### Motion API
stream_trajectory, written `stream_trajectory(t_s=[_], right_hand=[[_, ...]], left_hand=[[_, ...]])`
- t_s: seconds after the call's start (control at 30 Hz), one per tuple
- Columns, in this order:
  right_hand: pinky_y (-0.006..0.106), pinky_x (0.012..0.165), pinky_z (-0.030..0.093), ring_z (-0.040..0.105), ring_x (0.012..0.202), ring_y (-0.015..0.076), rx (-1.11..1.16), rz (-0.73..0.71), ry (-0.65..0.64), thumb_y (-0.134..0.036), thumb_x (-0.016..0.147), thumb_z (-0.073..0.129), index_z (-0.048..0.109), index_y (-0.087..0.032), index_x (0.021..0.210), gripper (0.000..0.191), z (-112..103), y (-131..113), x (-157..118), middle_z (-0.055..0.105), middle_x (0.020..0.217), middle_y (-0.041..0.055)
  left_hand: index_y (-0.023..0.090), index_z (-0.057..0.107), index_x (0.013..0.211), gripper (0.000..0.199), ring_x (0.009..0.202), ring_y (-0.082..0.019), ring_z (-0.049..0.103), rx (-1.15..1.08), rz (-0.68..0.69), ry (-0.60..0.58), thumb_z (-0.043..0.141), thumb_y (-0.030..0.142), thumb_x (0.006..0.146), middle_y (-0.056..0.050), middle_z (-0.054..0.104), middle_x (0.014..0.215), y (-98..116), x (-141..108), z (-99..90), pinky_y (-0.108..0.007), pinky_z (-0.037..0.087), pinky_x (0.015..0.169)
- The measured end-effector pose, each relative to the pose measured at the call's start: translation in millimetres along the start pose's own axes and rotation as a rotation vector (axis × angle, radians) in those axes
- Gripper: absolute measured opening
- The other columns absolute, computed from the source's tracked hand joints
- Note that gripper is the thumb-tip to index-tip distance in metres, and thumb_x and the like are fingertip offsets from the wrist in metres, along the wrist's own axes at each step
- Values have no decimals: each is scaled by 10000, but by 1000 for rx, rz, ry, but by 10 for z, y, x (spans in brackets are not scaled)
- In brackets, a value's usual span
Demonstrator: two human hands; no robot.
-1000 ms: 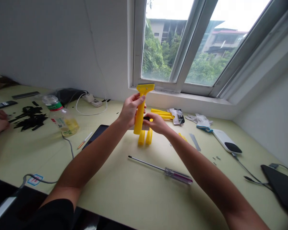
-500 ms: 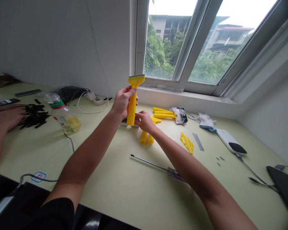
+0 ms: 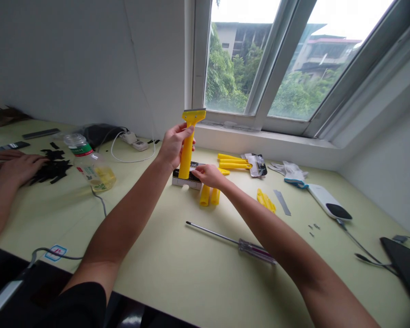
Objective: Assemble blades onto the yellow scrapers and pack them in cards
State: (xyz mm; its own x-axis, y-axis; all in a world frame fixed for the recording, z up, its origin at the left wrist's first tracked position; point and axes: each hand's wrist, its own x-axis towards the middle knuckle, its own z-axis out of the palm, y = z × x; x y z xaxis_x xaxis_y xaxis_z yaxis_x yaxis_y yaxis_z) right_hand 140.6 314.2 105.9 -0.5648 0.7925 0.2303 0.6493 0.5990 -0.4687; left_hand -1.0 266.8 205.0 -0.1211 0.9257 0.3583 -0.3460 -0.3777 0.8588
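Observation:
My left hand (image 3: 175, 145) is wrapped round the handle of a yellow scraper (image 3: 186, 157), held upright with its wide head and thin blade at the top. My right hand (image 3: 208, 176) has its fingers pinched together at a small black-and-white box (image 3: 187, 184) behind the scraper's lower end; what the fingers hold is hidden. Beside the box, under my right hand, lie two yellow scraper handles (image 3: 209, 196). Nearer me lies a screwdriver (image 3: 222, 235) with a clear purplish handle, partly under my right forearm.
More yellow scrapers (image 3: 234, 161) lie beside a package (image 3: 257, 165). To the right are yellow plates (image 3: 265, 200), a blade (image 3: 282, 202), small screws (image 3: 313, 230), gloves (image 3: 290, 171) and a power bank (image 3: 329, 202). At left stand a bottle (image 3: 90, 164) and another person's hands (image 3: 22, 168).
My right hand has shifted slightly right, and more of the black-and-white box shows. The scraper in my left hand has dipped slightly. The other person's hand has moved right over the black pieces.

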Motion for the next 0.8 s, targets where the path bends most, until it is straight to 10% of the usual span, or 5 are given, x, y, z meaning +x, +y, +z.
stream_trajectory(t_s=[0.23,0.4,0.8], right_hand=[[308,864,425,615,1018,217,-87,160,48,-318,923,471,703,-193,1045,290,-22,212,313,704,1096,105],[449,911,399,543,1125,359,-144,296,3,-397,714,737,733,-153,817,265,39,256,511,696,1048,192],[264,673,515,670,725,152,257,235,152,-284,906,536,589,-188,968,126,-247,460,469,718,867,48]], left_hand=[[154,617,902,274,543,-98,559,-3,-2,15,739,259,681,11,557,714,-15,43,-44,-221,435,460],[152,611,912,302,545,-104,567,15,-29,20,750,269,670,19,553,680,-57,56,-67,-222,443,466],[156,576,952,345,537,-108,556,-4,-64,74,734,232,654,19,563,684,-72,70,-65,-225,434,444]])
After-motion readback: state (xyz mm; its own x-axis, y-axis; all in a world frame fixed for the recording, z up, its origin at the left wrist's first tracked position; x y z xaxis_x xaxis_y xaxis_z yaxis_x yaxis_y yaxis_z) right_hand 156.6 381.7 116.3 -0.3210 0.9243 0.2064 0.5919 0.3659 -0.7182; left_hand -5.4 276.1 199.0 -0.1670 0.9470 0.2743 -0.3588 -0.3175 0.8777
